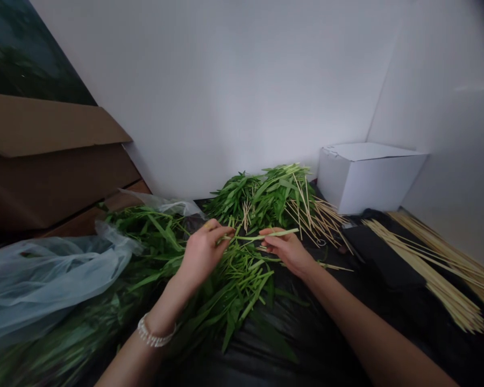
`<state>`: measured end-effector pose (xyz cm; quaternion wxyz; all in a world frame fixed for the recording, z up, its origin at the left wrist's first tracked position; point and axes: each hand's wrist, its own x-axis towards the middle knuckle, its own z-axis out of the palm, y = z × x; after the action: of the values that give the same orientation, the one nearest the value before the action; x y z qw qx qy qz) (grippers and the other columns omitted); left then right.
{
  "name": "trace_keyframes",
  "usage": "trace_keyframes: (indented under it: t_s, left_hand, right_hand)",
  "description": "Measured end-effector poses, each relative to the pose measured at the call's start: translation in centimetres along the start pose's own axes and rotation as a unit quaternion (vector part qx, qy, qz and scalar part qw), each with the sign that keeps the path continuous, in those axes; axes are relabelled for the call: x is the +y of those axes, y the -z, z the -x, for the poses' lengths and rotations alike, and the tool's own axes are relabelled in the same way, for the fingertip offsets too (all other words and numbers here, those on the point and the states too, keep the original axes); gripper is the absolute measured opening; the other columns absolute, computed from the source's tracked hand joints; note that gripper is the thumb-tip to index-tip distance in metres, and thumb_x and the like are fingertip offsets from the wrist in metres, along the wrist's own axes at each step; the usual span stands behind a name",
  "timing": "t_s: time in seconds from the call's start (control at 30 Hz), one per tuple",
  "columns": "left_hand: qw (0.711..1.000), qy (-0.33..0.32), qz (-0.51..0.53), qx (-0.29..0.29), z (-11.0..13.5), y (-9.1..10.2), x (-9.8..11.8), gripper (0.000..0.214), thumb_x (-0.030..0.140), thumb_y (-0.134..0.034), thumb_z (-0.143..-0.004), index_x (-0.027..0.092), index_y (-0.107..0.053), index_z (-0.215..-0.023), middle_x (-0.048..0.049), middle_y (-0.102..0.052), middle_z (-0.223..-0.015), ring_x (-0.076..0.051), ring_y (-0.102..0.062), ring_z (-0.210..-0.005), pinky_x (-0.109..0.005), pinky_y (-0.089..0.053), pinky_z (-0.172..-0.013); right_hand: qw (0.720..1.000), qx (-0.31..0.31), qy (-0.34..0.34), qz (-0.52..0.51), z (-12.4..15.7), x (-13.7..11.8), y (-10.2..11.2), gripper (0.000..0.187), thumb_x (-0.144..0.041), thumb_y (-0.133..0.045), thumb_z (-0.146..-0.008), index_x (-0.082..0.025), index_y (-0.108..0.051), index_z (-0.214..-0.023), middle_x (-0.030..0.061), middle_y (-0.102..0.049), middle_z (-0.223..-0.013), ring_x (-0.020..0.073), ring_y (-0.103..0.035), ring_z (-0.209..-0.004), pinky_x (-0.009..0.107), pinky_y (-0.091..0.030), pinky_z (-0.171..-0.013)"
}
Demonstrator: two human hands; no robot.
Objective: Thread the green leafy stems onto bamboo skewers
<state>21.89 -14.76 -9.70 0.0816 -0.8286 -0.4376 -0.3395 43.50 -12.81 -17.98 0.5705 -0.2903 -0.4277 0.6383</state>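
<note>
My left hand [204,251] pinches one end of a pale green vegetable stem [266,235]. My right hand [287,248] grips the same stem further along, fingers curled round it. The stem lies level between both hands, above a loose heap of cut green stems and leaves [234,285] on black plastic sheeting [326,344]. A beaded bracelet [155,336] circles my left wrist. Behind the hands sits a pile of greens threaded on wooden skewers [274,199].
A clear plastic bag [44,279] with more leafy greens lies at the left. Bare wooden skewers [431,269] are heaped at the right. A white box [367,174] stands against the wall, and a brown cardboard box [52,156] fills the far left.
</note>
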Motion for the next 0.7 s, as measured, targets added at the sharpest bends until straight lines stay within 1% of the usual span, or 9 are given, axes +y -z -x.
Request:
trace_keyframes:
  t_s: [0.07,0.13,0.2,0.27,0.37,0.47,0.57,0.63,0.7]
  left_hand:
    - [0.995,-0.021,-0.073,-0.058,0.2,-0.9,0.1,0.023,0.020,-0.056,-0.086,0.024,-0.072,-0.103,-0.0046,-0.064,-0.090,-0.016,-0.062,-0.074,-0.025,-0.046,-0.064]
    - [0.986,-0.024,-0.133,-0.102,0.3,-1.7,0.1,0.025,0.018,-0.057,-0.085,0.027,-0.071,-0.104,-0.0045,-0.063,-0.097,-0.015,-0.062,-0.071,-0.024,-0.046,-0.060]
    - [0.977,-0.027,-0.165,-0.130,0.4,-2.1,0.1,0.024,0.017,-0.056,-0.084,0.027,-0.071,-0.101,-0.0044,-0.062,-0.099,-0.015,-0.062,-0.069,-0.024,-0.045,-0.058]
    - [0.975,-0.031,-0.171,-0.136,0.5,-2.3,0.0,0.022,0.017,-0.055,-0.085,0.026,-0.070,-0.097,-0.0048,-0.062,-0.099,-0.015,-0.063,-0.070,-0.023,-0.045,-0.058]
    - [0.978,-0.037,-0.160,-0.127,0.7,-2.3,-0.3,0.017,0.018,-0.056,-0.083,0.024,-0.068,-0.094,-0.0051,-0.062,-0.098,-0.016,-0.063,-0.074,-0.024,-0.045,-0.059]
    - [0.983,-0.019,-0.149,-0.108,1.0,-2.2,-0.3,0.013,0.017,-0.057,-0.080,0.022,-0.066,-0.088,-0.0047,-0.062,-0.095,-0.016,-0.062,-0.074,-0.025,-0.045,-0.060]
    - [0.992,0.017,-0.109,-0.064,1.0,-2.4,-0.1,0.011,0.018,-0.057,-0.079,0.021,-0.066,-0.082,-0.0039,-0.062,-0.091,-0.016,-0.062,-0.074,-0.025,-0.045,-0.063]
    - [0.997,0.052,-0.051,-0.030,0.9,-2.5,-0.2,0.011,0.017,-0.056,-0.076,0.020,-0.066,-0.078,-0.0030,-0.062,-0.086,-0.016,-0.061,-0.075,-0.025,-0.045,-0.067]
    - [0.995,0.096,0.015,0.003,0.6,-2.5,-0.6,0.011,0.017,-0.055,-0.073,0.020,-0.065,-0.072,-0.0021,-0.061,-0.079,-0.016,-0.060,-0.074,-0.026,-0.046,-0.069]
  right_hand:
    - [1.000,0.000,0.003,0.014,0.1,-0.1,-0.2,0.024,-0.033,-0.079,-0.066,-0.020,-0.075,-0.086,0.0007,-0.067,-0.070,0.0112,-0.058,-0.066,0.023,-0.041,-0.060]
    - [1.000,-0.001,0.005,0.024,0.2,-0.2,-0.3,0.024,-0.033,-0.079,-0.066,-0.020,-0.075,-0.086,0.0009,-0.067,-0.070,0.0113,-0.057,-0.065,0.024,-0.041,-0.060]
    - [0.999,-0.004,0.005,0.031,0.3,-0.2,-0.4,0.024,-0.034,-0.078,-0.066,-0.020,-0.075,-0.085,0.0014,-0.068,-0.070,0.0118,-0.058,-0.065,0.024,-0.042,-0.060]
    - [0.999,-0.011,0.003,0.034,0.3,-0.2,-0.4,0.024,-0.034,-0.078,-0.067,-0.020,-0.075,-0.086,0.0019,-0.069,-0.072,0.0122,-0.059,-0.067,0.024,-0.042,-0.060]
    - [0.999,-0.010,0.006,0.031,0.3,-0.2,-0.4,0.025,-0.035,-0.078,-0.066,-0.020,-0.075,-0.086,0.0019,-0.068,-0.070,0.0125,-0.059,-0.066,0.024,-0.042,-0.059]
    - [1.000,0.006,0.008,0.025,0.2,-0.3,-0.5,0.026,-0.036,-0.080,-0.064,-0.020,-0.075,-0.084,0.0013,-0.067,-0.067,0.0120,-0.058,-0.063,0.024,-0.042,-0.056]
    - [1.000,0.011,0.010,0.020,0.3,-0.2,-0.7,0.027,-0.036,-0.081,-0.063,-0.020,-0.075,-0.084,0.0015,-0.069,-0.070,0.0114,-0.058,-0.063,0.024,-0.043,-0.056]
    - [1.000,0.011,0.007,0.011,0.3,0.0,-0.8,0.028,-0.036,-0.082,-0.062,-0.020,-0.075,-0.084,0.0025,-0.070,-0.075,0.0114,-0.059,-0.065,0.023,-0.043,-0.057]
    - [1.000,0.017,-0.002,-0.010,0.2,0.1,-0.7,0.029,-0.036,-0.082,-0.061,-0.019,-0.075,-0.084,0.0035,-0.071,-0.077,0.0114,-0.059,-0.066,0.023,-0.043,-0.058]
